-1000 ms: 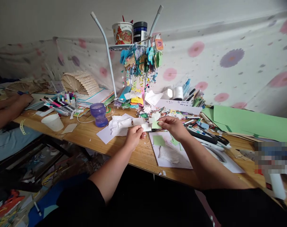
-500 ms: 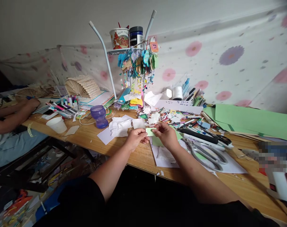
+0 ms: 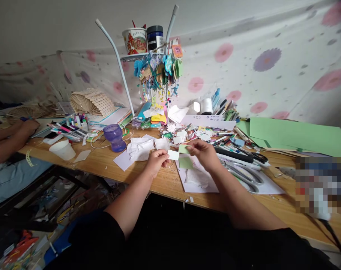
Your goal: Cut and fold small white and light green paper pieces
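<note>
Between the thumb and fingers of my left hand (image 3: 158, 162) is a small white piece of paper (image 3: 173, 155). My right hand (image 3: 202, 153) pinches a small green piece of paper (image 3: 184, 149), held just to the right of the white one with a narrow gap between them. Below my right hand, another green paper piece (image 3: 185, 162) lies on a white sheet (image 3: 188, 186). Large grey-handled scissors (image 3: 250, 178) rest right of my right wrist. Left of my left hand, crumpled white tissue (image 3: 140, 148) lies on the table.
A purple cup (image 3: 114, 138) and a white cup (image 3: 62, 150) stand to the left. Markers and paper scraps (image 3: 184, 135) crowd the middle. Large green sheets (image 3: 296, 137) lie at right. A rack (image 3: 122, 78) holds hanging ornaments. Another person's arm (image 3: 12, 137) rests at far left.
Half a second ago my hands held a light green piece together. Now they are apart, with a white piece in the left and a green one in the right. The view has shifted slightly.
</note>
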Available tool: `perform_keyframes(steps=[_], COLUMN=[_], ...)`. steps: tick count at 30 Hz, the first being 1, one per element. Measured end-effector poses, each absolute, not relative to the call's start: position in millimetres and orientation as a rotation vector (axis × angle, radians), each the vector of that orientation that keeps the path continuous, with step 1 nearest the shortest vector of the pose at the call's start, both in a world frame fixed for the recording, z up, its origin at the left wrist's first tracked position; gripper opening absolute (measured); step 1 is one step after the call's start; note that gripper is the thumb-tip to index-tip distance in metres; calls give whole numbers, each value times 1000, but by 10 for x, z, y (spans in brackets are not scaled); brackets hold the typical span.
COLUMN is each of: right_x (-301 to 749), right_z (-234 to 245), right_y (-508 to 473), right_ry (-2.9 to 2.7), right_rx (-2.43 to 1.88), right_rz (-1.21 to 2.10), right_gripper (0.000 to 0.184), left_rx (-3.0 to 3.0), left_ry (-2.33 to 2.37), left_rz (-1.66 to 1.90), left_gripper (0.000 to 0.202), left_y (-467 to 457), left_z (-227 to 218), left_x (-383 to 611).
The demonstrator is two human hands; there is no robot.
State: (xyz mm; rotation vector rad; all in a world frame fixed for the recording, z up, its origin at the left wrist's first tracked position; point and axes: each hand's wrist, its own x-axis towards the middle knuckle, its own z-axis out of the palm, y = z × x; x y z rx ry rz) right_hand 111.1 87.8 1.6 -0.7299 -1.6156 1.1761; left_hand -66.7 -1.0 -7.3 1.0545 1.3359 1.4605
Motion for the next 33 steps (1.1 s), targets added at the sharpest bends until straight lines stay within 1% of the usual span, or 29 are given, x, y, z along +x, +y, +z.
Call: perform_keyframes(steps=[4,8,11,13,15,18,22,25,30,33], right_x=[1504,1809,1935,1989,2027,2063,2110,2139,2097,2049], right_z=[44,-34,-102,-138,-165,-184,-164,-152,-219,-261], right_y=[892,739,599,524,463,381,300,269,227,203], right_ry=[-1445,-1390,-1304,-1253,-1240,-1317,-1446,-1489,-1516,-1510], right_rx=[-835,-921,-988,-1007,-1019,-1073,-1174,-1189,-1169,-1170], right_rz=[1233,1294,1296,1277,1254,1207,1108,1113,1158,1155], right_gripper=[23,22,23,24,26,27,24,26,24,24], left_rx=[1240,1580,1699,1856,2133,2477,2598,2631,2657,2697], left_ry=[1559,1932,2204,2324,2225,1845,1665,1630,1593,1551], left_rz=[1425,1138,1023,1007,944,785,649,616,653,700], left_gripper=[12,15,5,11,14,19,32,36,28,14], left_y=[-99,-292,-425,-476,-493,-477,-456,-482,-559,-582], left_z=[-86,-114,-71,-24,5,-5,-61,-85,-107,-131], left_x=[-737,-878,-898,-803,-621,-291,-6,49,47,53])
